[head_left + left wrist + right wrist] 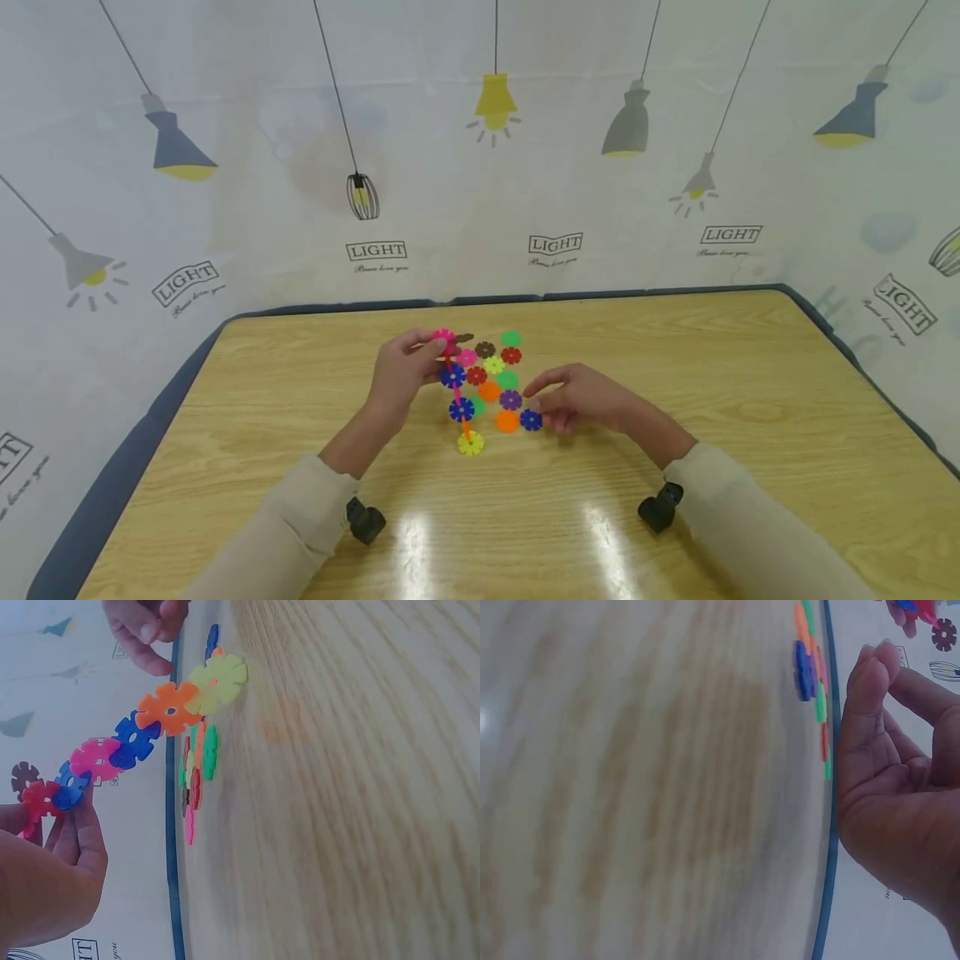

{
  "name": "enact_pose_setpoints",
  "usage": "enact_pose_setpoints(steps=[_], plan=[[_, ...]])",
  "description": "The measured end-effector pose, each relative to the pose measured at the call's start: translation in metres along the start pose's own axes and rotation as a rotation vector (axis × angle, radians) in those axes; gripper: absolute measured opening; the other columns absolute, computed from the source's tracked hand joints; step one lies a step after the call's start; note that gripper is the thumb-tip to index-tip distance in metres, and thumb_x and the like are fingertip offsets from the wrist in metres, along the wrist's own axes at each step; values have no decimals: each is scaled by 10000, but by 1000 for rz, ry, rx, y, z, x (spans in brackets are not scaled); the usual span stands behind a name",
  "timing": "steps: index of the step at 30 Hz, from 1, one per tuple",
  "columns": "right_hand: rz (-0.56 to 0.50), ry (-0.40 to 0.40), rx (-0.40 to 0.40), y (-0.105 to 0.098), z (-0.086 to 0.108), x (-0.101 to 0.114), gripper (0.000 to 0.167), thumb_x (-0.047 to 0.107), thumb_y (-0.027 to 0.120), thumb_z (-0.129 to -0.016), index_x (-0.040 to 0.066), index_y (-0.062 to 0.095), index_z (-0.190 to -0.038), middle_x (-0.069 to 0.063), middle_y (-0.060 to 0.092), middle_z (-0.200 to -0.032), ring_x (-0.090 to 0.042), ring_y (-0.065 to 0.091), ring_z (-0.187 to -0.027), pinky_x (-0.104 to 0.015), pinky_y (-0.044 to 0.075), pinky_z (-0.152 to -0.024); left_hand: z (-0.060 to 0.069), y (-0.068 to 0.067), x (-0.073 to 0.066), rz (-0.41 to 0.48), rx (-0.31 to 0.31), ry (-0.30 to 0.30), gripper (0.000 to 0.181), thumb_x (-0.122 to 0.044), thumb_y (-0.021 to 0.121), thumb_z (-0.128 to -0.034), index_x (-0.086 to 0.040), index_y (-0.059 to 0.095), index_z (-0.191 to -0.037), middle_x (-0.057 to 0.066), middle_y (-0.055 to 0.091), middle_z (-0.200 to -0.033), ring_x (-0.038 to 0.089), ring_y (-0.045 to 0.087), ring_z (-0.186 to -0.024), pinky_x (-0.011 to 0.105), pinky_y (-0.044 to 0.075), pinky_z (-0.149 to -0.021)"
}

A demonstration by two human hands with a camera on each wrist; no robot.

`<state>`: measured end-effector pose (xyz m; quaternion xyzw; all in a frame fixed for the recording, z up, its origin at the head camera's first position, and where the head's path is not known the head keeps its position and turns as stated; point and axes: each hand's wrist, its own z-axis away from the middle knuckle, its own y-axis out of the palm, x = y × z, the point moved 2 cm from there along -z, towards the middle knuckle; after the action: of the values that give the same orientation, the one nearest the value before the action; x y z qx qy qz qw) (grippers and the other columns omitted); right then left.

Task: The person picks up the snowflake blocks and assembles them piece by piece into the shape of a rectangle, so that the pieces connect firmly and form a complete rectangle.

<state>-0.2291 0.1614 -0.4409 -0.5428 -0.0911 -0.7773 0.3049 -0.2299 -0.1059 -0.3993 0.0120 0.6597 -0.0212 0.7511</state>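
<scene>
My left hand (397,375) pinches the upper end of a chain of notched plastic flower discs (154,712), slotted into one another. In the left wrist view the chain slants from a brown disc (25,775) and a red disc (36,796) at the fingers, through blue, pink and orange, to a yellow disc (225,679) at its low end. With nothing in its bent, relaxed fingers, my right hand (588,398) hovers beside a loose dark blue disc (532,419). The right wrist view has its thumb and fingertips close together.
Several loose discs lie flat between the hands, among them a purple disc (511,400), an orange disc (507,421), a red disc (512,356) and a green disc (511,338). The wooden table (675,350) ends at a lamp-printed curtain (450,167).
</scene>
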Motion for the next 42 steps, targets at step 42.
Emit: enact_pose_setpoints(steps=[42], plan=[[42, -87, -82, 5, -2, 41, 321, 215, 511, -1014, -93, 588, -1064, -147, 679, -836, -236, 650, -679, -390, 586, -706, 0, 16, 5, -32, 44, -33, 215, -210, 587, -982, -10, 645, -1037, 140, 733, -988, 212, 723, -813, 355, 586, -788]])
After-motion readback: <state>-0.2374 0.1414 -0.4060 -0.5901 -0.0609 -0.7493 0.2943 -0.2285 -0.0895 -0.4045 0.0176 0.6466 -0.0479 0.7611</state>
